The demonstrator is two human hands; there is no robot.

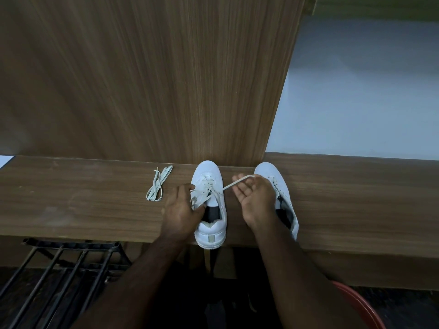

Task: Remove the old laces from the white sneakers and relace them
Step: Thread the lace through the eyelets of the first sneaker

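2 smooth white sneakers stand on a wood-grain ledge [71,205]. The left sneaker [210,205] carries a flat woven lace [234,184]; the left hand [181,210] grips its side, and the right hand [255,197] pinches the lace taut. The right sneaker [281,186] shows bare eyelets. 1 loose lace [158,184] lies coiled, leftward.

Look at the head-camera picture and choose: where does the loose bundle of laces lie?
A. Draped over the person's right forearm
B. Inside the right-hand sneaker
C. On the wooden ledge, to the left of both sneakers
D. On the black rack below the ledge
C: the bundled laces lie flat on the wooden ledge, to the left of the sneaker being worked on, with no hand touching them.
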